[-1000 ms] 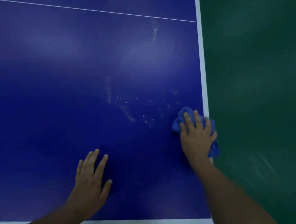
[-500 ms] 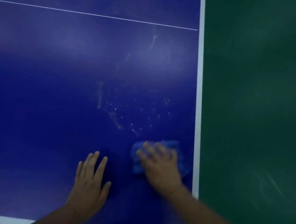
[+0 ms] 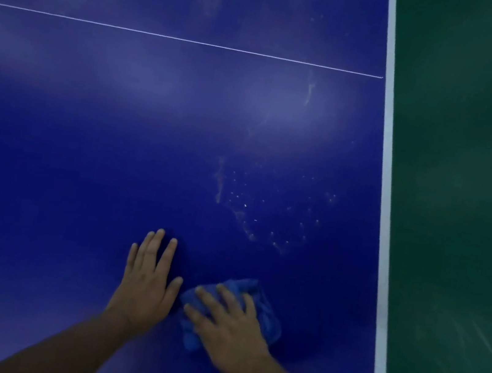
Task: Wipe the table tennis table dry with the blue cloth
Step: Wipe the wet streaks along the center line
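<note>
Left hand point(image 3: 147, 280) flat, fingers straight on table point(image 3: 81, 160), right hand point(image 3: 228, 328) flat, pressing cloth point(image 3: 266, 313), droplets point(image 3: 268, 219) just beyond.

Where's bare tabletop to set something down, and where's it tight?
Free: the wide table stretch left of the left hand, up to the thin white line, and the band beyond it. Wet: droplets ahead of the right hand, toward the white side edge. Crowded: nearest the person, where the right hand presses the blue cloth beside the left.
</note>
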Available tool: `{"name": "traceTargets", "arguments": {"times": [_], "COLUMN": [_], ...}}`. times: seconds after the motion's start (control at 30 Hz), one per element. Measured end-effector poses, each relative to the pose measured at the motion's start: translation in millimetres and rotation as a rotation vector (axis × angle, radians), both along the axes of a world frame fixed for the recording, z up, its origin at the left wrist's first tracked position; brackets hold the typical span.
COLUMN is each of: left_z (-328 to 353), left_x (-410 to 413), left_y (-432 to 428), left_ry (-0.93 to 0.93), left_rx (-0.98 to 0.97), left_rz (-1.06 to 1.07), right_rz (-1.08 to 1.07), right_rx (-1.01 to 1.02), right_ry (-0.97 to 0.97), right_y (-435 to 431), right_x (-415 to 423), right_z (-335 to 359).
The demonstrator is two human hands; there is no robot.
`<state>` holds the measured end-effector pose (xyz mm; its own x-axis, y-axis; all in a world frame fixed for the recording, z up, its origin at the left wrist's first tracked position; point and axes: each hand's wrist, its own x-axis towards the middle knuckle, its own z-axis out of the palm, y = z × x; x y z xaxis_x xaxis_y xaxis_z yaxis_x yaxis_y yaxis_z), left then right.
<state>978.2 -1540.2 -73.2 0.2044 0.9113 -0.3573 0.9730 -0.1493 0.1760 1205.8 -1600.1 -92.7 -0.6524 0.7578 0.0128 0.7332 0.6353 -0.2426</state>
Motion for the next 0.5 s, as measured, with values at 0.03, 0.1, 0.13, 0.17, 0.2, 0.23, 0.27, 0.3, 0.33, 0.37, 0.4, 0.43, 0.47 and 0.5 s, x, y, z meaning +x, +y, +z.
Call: {"name": "traceTargets", "arguments": {"times": [0.03,0.1,0.13,0.17,0.2,0.23,0.27,0.3,0.33,0.37,0.4,0.43,0.47,0.5], "left_z": [-0.5,-0.3,-0.4,0.0,1.3,2.0,2.6,1.6,1.4,1.0,0.7,0.2,1.2,1.1], "left_x": [-9.6,-28.5,-36.6,-41.9,-44.6,-49.2,-52.7,-57.2,-60.6,-63.7,-70.1,-77.5,-79.9,-84.8], "left_y": [10.9,35.8,47.9,59.2,69.4,80.9,90.4,101.6,111.0,117.1,123.8,129.8,131.6,135.7], "left_ry": [0.008,0.025,0.025,0.014,0.008,0.002,0.003,-0.001,-0.006,-0.008,-0.009,-0.012,-0.018,-0.024], "left_rx": [0.015,0.022,0.024,0.018,0.013,0.013,0.009,0.005,0.004,0.002,-0.002,-0.006,-0.012,-0.018], "left_rz": [-0.012,-0.04,-0.051,-0.056,-0.062,-0.07,-0.08,-0.094,-0.108,-0.117,-0.113,-0.109,-0.115,-0.114], "right_rz": [-0.027,-0.204,-0.377,-0.596,-0.826,-0.989,-1.077,-1.103,-1.07,-0.985,-0.865,-0.727,-0.602,-0.491], "right_rx": [0.022,0.093,0.105,0.091,0.066,0.029,0.005,0.04,0.072,0.074,0.052,0.047,0.055,0.054], "right_ry": [0.006,-0.057,-0.123,-0.15,-0.115,-0.059,-0.027,-0.042,-0.072,-0.084,-0.084,-0.074,-0.064,-0.06], "right_y": [27.5,99.9,136.4,166.1,185.0,193.1,186.7,173.8,154.1,128.0,102.9,82.0,64.1,58.6], "right_x": [0.6,20.1,38.6,60.5,81.3,91.8,90.4,76.2,54.6,28.2,-4.8,-37.3,-60.8,-80.6], "right_z": [-1.5,-4.8,-1.0,1.9,4.9,8.1,9.2,11.0,9.6,8.7,6.8,4.2,3.6,4.1]}}
